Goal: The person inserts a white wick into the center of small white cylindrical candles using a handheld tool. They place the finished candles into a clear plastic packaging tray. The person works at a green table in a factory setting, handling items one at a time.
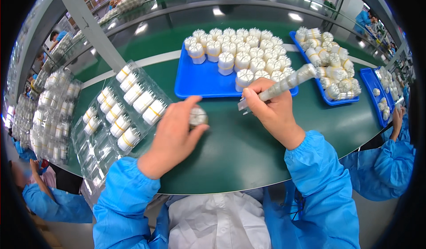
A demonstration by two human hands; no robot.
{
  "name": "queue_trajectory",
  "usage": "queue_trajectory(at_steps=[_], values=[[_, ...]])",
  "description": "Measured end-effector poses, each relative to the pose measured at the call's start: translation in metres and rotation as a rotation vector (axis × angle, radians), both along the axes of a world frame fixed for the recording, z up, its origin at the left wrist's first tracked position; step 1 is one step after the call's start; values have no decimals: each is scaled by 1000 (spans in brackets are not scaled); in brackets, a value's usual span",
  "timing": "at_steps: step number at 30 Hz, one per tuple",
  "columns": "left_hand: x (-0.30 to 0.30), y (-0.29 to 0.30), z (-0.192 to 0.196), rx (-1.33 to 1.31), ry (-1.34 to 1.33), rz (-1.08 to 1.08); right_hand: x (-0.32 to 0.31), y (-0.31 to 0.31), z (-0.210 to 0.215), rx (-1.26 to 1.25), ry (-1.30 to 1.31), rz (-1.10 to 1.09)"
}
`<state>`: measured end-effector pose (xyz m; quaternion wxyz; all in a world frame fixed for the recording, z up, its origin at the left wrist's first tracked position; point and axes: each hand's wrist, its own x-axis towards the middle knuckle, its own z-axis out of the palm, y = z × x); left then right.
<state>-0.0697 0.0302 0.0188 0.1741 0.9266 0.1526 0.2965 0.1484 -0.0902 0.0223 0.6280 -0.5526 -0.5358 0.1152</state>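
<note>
My left hand [175, 131] has its thumb and fingers curled round a small white cylindrical part [198, 116], its ribbed end facing up, just above the green bench. The fingers cover most of its side. My right hand [276, 111] grips a pen-like tool [290, 83] with a whitish, wrapped-looking handle, held slantwise. Its clear, flat tip [243, 107] points down and left toward the bench, apart from the part in my left hand. Beyond both hands, a blue tray [199, 81] carries many similar white cylinders [242, 49], several showing yellow bands.
To the left lies a clear plastic blister tray [91, 153] partly filled with banded cylinders. Stacked filled blister trays [53, 111] stand farther left. A second blue tray [326, 99] heaped with cylinders and a third [372, 89] are at right. Co-workers in blue sleeves [395, 164] sit at both sides.
</note>
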Motion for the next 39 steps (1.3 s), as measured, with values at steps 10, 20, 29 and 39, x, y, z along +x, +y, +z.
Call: queue_trajectory(at_steps=[10,20,29,39], values=[[25,-4,45,337,137,100,29,-7,19,-51,229,-170],[133,21,24,333,220,-201,23,5,-3,3,166,64],[93,9,51,43,-7,-49,12,7,6,-42,447,147],[28,-17,-6,-200,-69,-218,-9,-8,5,-165,95,69]])
